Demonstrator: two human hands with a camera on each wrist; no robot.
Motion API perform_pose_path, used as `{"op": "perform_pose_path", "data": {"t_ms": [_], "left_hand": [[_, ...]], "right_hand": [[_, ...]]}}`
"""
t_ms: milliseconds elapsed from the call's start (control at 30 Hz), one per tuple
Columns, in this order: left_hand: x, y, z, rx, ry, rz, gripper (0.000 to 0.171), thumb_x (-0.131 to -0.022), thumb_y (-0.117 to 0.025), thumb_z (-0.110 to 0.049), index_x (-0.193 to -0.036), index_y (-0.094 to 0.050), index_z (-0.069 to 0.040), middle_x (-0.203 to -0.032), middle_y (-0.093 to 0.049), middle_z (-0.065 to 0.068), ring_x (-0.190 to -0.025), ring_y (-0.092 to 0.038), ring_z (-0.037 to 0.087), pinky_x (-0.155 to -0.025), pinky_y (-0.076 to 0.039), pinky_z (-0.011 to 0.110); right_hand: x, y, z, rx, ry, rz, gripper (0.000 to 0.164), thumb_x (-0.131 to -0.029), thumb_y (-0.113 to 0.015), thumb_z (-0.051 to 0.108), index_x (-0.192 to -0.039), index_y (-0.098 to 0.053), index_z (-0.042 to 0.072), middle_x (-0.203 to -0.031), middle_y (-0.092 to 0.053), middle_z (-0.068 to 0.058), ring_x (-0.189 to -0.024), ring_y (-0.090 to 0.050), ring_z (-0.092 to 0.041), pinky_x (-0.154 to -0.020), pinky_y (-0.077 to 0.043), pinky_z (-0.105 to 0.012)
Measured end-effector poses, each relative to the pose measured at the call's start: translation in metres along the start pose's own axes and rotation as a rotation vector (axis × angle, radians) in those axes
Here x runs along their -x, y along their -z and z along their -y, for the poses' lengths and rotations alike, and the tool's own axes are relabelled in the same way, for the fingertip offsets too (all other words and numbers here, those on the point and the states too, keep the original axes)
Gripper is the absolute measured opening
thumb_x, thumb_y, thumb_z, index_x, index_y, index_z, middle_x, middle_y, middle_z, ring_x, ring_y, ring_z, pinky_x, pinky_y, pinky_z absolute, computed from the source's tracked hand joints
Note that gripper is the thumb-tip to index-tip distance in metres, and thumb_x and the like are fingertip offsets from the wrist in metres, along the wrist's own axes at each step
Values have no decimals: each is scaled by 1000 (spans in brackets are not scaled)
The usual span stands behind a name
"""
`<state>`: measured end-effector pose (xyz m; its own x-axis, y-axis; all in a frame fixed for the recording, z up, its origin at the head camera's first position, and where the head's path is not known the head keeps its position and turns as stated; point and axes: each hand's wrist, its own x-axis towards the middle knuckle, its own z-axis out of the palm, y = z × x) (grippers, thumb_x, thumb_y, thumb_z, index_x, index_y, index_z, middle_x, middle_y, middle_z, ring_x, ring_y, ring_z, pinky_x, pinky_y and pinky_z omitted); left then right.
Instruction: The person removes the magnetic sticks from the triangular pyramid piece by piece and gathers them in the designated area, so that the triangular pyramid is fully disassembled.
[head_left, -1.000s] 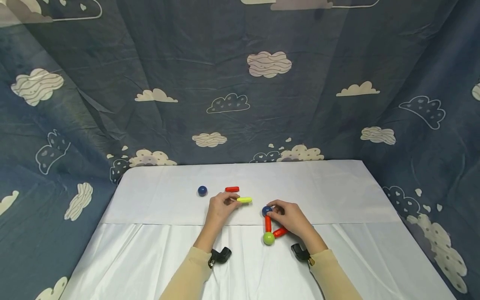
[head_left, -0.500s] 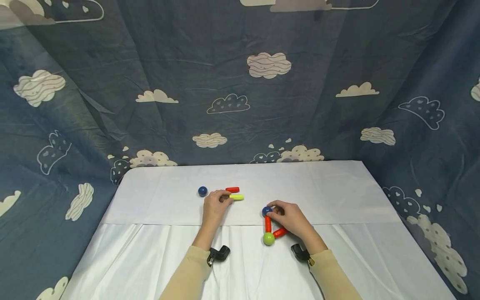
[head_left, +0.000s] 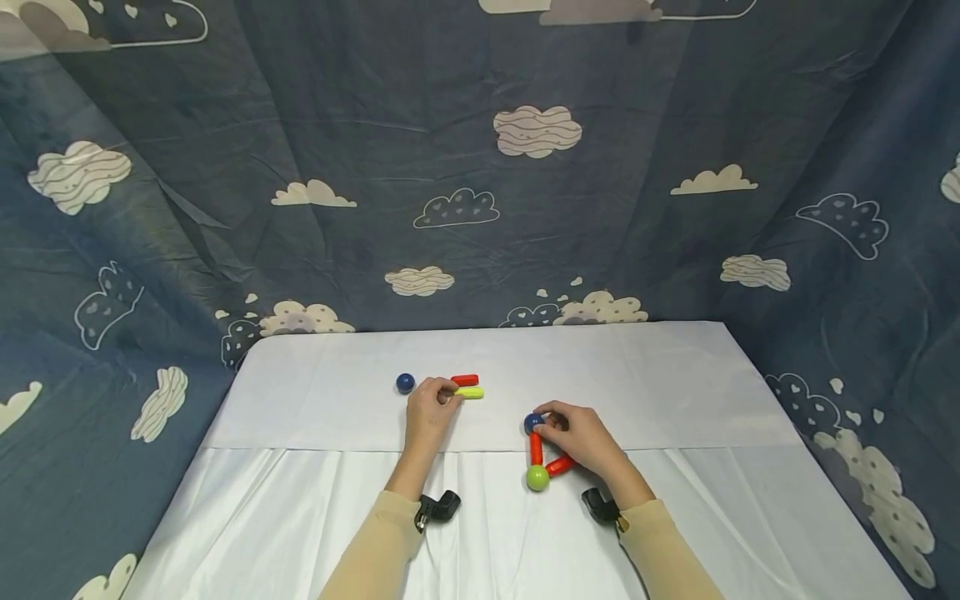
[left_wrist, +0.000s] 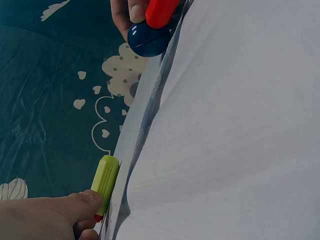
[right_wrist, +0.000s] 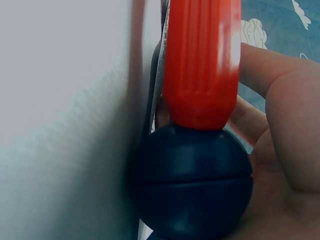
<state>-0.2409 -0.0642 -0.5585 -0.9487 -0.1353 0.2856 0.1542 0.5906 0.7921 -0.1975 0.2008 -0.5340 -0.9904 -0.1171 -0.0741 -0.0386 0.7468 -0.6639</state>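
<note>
My left hand (head_left: 430, 414) pinches a yellow-green magnetic building rod (head_left: 471, 392) at its left end, thumb on its side in the left wrist view. Just behind that rod lies a loose red rod (head_left: 465, 380). My right hand (head_left: 587, 435) holds a blue ball (head_left: 533, 422) between thumb and fingers. From this ball a red rod (head_left: 536, 448) runs to a green ball (head_left: 537, 477), where a second red rod (head_left: 559, 465) slants off under the hand. The right wrist view has a blue ball (right_wrist: 192, 182) joined to a red rod (right_wrist: 202, 60) close up.
A separate blue ball (head_left: 405, 382) lies left of my left hand. All pieces are on a white-covered table (head_left: 645, 367). A dark cloud-patterned cloth (head_left: 450, 100) hangs behind and at both sides. Each wrist wears a black camera (head_left: 441, 507).
My left hand has moved left and slightly back with the yellow-green rod, bringing it beside the loose red rod. The right hand and its joined pieces have stayed put.
</note>
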Motion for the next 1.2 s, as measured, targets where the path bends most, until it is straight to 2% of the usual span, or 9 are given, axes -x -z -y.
{"op": "perform_pose_path", "data": {"t_ms": [300,533,767,867,933,1033,1100,1200], "left_hand": [[-1,0,-3,-28,52,24,17,-87,-86,-8,-103,-79,-9,-92,-71,5,-80,-59,14,-72,-48,24],[-2,0,-3,-30,41,-18,19,-84,-87,-5,-102,-79,-6,-90,-70,6,-78,-61,15,-71,-50,25],[-2,0,-3,-4,45,-12,20,-86,-86,-6,-105,-78,-7,-92,-70,6,-79,-58,14,-72,-48,24],[1,1,-4,16,24,-23,19,-87,-85,-6,-104,-78,-8,-91,-68,5,-79,-56,13,-71,-47,23],[2,1,-5,38,-36,-21,18,-87,-85,-5,-103,-78,-8,-91,-68,5,-78,-57,13,-70,-48,22],[4,-1,-7,91,-180,59,16,-88,-84,-5,-102,-77,-7,-91,-70,6,-77,-60,13,-71,-51,23],[7,-2,-9,120,-266,169,16,-90,-83,-6,-104,-78,-9,-94,-72,5,-78,-62,13,-73,-53,24],[12,-6,-11,137,-305,369,19,-93,-82,-11,-111,-78,-14,-103,-75,1,-83,-63,8,-79,-54,24]], "right_hand": [[1,1,1,3,-2,3,31,-96,-78,27,-125,-74,15,-89,-63,-1,-83,-56,-17,-76,-47,-30],[1,1,1,6,-6,3,31,-96,-78,27,-125,-74,16,-89,-63,-1,-84,-56,-17,-76,-47,-31],[0,0,1,1,1,1,31,-96,-78,26,-125,-74,15,-88,-63,-1,-83,-56,-17,-76,-46,-31],[1,0,1,2,2,1,31,-96,-78,26,-124,-74,15,-88,-62,0,-83,-55,-17,-75,-46,-31],[1,0,0,1,2,2,31,-96,-78,25,-125,-74,15,-88,-62,0,-83,-55,-17,-75,-46,-31],[1,0,1,-3,5,6,31,-96,-78,25,-126,-74,14,-88,-63,0,-83,-56,-16,-77,-47,-31],[2,0,2,-5,12,15,33,-97,-78,24,-128,-74,14,-90,-66,0,-84,-57,-16,-80,-51,-32],[3,1,5,-8,37,49,36,-96,-78,21,-132,-73,13,-95,-71,1,-87,-60,-15,-88,-56,-38]]}}
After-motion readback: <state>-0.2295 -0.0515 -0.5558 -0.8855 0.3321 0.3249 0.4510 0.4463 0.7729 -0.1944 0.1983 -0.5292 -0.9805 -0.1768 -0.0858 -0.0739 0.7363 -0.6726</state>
